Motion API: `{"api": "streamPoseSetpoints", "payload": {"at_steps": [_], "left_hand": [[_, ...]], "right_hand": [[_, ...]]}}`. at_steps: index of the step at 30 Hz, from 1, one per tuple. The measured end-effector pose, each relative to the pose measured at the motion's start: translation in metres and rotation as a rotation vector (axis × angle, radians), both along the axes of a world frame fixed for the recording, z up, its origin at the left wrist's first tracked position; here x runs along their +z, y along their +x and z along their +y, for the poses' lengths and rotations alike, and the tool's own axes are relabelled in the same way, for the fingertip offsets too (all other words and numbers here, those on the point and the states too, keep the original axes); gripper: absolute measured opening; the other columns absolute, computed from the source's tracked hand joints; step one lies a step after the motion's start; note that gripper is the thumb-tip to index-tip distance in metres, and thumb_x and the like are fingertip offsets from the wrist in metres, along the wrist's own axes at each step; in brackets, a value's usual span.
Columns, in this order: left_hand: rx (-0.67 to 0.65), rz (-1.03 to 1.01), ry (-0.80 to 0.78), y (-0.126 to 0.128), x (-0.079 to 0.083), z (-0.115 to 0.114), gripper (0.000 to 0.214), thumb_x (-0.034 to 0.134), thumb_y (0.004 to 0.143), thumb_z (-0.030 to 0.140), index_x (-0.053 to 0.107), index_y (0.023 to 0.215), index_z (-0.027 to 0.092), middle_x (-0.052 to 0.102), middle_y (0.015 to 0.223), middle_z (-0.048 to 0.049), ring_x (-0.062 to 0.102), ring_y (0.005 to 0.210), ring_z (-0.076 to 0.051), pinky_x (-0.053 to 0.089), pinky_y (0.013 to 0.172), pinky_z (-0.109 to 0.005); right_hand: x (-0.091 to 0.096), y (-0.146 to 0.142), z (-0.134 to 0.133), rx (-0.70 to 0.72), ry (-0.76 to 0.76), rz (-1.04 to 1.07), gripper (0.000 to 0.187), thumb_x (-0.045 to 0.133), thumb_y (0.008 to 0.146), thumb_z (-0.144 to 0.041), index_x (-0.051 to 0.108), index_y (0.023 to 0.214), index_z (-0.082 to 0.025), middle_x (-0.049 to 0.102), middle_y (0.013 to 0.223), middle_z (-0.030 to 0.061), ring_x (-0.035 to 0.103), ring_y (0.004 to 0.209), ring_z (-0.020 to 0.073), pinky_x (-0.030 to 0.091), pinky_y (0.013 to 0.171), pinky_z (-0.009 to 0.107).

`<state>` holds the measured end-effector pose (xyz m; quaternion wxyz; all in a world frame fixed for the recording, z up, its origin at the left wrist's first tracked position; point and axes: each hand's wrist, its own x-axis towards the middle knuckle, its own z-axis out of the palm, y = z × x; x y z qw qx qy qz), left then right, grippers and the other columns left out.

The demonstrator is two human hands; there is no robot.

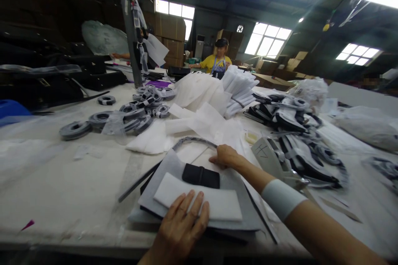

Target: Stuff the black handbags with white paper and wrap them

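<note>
My left hand [185, 221] lies flat with fingers stretched out on a white foam pad [222, 203]. The pad rests on a pale grey sheet [174, 165] that covers a dark, flat bag lying on the table. Just beyond the pad is a small black wallet-like piece [201, 176] with a strap across its middle. At the bag's far side, my right hand [226, 156] is closed around the right part of a curved, plastic-wrapped handle [192, 140]. Some of its fingers are hidden behind the hand. A dark strip [137, 184] sticks out to the left.
Coiled wrapped straps [133, 120] lie at left, beyond loose white sheets [208, 122]. A tape dispenser [270, 159] stands by my right forearm, near black wrapped pieces [298, 153]. A metal post [132, 41] rises at back left. A person in yellow [219, 62] is across the table [90, 190].
</note>
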<state>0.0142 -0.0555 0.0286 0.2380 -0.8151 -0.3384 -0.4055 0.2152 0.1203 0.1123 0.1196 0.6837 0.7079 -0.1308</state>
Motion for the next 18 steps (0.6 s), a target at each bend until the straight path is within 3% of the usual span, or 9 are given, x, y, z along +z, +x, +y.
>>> {"api": "streamPoseSetpoints", "payload": {"at_steps": [5,8,13,18], "left_hand": [[0.019,0.015,-0.016,0.002,-0.003,0.0,0.037,0.035,0.101,0.02,0.064,0.124,0.022,0.062,0.134,-0.0049,0.054,0.127,-0.022,0.031,0.116,-0.039],[0.024,-0.024,0.013,0.003,-0.005,0.0,0.036,0.036,0.1,0.019,0.065,0.122,0.022,0.064,0.131,-0.0038,0.055,0.125,-0.021,0.032,0.116,-0.039],[0.037,-0.029,0.041,0.006,-0.006,0.002,0.037,0.034,0.1,0.019,0.065,0.12,0.022,0.065,0.128,-0.0039,0.056,0.124,-0.021,0.034,0.114,-0.039],[0.044,-0.037,0.053,0.007,-0.009,0.005,0.037,0.035,0.099,0.019,0.064,0.122,0.023,0.064,0.13,-0.0045,0.055,0.124,-0.021,0.037,0.111,-0.039]], "right_hand": [[-0.016,0.0,0.005,-0.128,-0.082,0.229,0.019,0.07,0.077,-0.032,0.068,0.066,-0.017,0.07,0.061,0.007,0.067,0.055,0.0185,0.049,0.053,0.025],[-0.018,0.001,-0.002,-0.161,-0.017,0.337,0.013,0.07,0.073,-0.023,0.064,0.063,-0.018,0.066,0.056,0.0026,0.063,0.053,0.017,0.045,0.053,0.025],[-0.005,0.004,-0.023,-0.139,0.18,0.544,0.009,0.068,0.068,-0.02,0.061,0.062,-0.019,0.061,0.059,-0.0009,0.06,0.066,0.0168,0.039,0.06,0.025],[0.011,0.0,-0.058,-0.101,0.221,0.831,0.017,0.07,0.067,-0.031,0.061,0.073,-0.018,0.063,0.068,-0.0016,0.059,0.069,0.0152,0.041,0.063,0.024]]}}
